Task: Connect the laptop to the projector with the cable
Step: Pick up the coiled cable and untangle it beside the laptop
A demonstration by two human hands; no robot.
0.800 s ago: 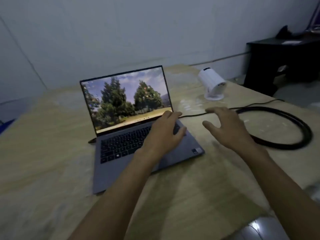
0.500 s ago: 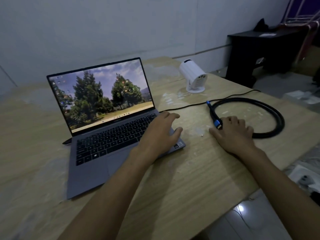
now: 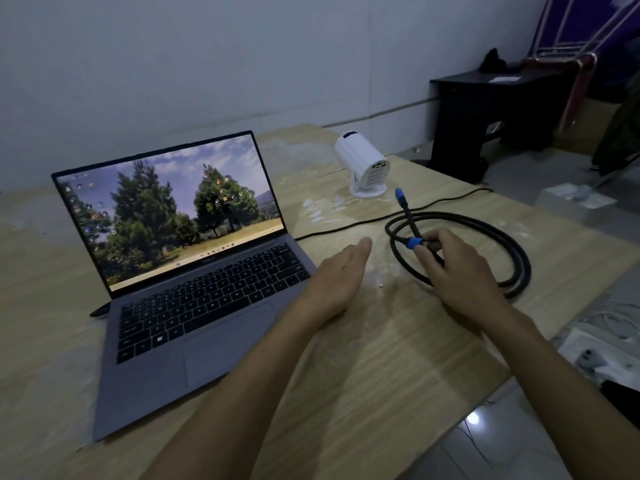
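Observation:
An open grey laptop [image 3: 194,306] with a tree wallpaper on its screen sits on the left of the wooden table [image 3: 363,375]. A small white projector [image 3: 363,164] stands behind, to the right. A thick black cable [image 3: 502,244] lies coiled on the right. One blue-tipped plug [image 3: 401,197] points up toward the projector. My right hand [image 3: 453,268] pinches the cable's other blue-collared plug [image 3: 414,242] over the coil. My left hand [image 3: 337,278] hovers flat and empty just right of the laptop's corner.
A thin black cord [image 3: 346,226] runs from behind the laptop across the table to its right edge. A black cabinet [image 3: 485,123] stands by the wall at the right. White boxes [image 3: 581,199] and clutter lie on the floor past the table's right edge.
My left hand has lifted off the laptop's corner and moved right. My right hand has closed on a cable plug and raised it; the other plug end now points up.

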